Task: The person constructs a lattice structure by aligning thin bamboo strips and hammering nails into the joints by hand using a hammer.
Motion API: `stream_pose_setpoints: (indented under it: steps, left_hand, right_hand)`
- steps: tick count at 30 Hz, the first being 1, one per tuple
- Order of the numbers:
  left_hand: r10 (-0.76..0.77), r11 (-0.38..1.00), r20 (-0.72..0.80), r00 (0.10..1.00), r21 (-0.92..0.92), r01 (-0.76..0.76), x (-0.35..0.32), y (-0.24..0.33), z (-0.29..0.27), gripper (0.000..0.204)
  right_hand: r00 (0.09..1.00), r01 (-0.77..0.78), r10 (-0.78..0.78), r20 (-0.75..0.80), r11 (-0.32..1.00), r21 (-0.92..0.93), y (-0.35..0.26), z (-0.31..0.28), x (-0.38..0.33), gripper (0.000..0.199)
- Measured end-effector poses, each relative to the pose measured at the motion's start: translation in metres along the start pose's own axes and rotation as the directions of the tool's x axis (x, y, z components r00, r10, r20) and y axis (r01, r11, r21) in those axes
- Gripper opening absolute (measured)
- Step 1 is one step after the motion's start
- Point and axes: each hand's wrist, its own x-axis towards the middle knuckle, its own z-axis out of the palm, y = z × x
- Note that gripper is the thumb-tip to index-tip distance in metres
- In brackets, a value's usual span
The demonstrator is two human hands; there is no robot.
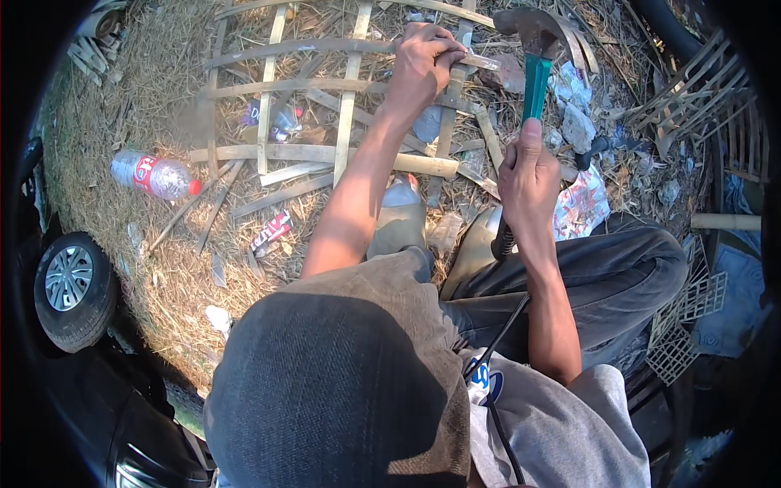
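Observation:
My right hand [530, 167] is wrapped round the handle of a hammer [535, 85] with a green shaft, a dark grip and a worn, curved metal head. The hammer stands upright in the view, its head raised over the right side of a lattice of bamboo slats [351, 89]. My left hand [425, 63] is closed, fingers pinched on a bamboo slat near a crossing at the lattice's upper right. Whether something small, such as a nail, is between those fingertips cannot be made out. Below, my feet rest close to a thicker bamboo slat [317, 154].
Dry straw covers the ground, with a plastic bottle [154, 174] and a red wrapper [271, 234] at the left. Crumpled litter [582, 203] and a woven bamboo basket [736, 114] lie right. A dark car's wheel [71, 281] stands at the far left. A cord [496, 346] hangs near my right arm.

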Motion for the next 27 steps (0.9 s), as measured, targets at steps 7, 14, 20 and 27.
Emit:
stream_pose_setpoints:
  steps: [7,14,20,27]
  left_hand:
    - [0.014,1.0,0.0,1.0,-0.006,-0.014,-0.002,0.002,-0.005,0.008]
    - [0.011,1.0,0.004,1.0,0.008,-0.011,-0.003,-0.004,-0.001,0.013]
    - [0.014,1.0,0.027,1.0,-0.011,-0.014,-0.004,-0.002,-0.006,0.011]
    - [-0.066,0.991,0.129,0.989,-0.109,0.08,0.004,-0.006,-0.004,0.028]
  right_hand:
    - [0.996,-0.014,0.031,0.083,0.978,-0.207,0.021,-0.002,0.005,0.066]
    - [0.996,0.039,-0.015,0.083,0.952,-0.303,0.031,0.003,0.003,0.068]
    - [0.999,0.016,-0.007,0.047,0.979,-0.205,0.005,-0.002,0.003,0.068]
    - [0.998,-0.037,0.04,0.04,0.996,-0.079,0.011,-0.009,0.012,0.063]
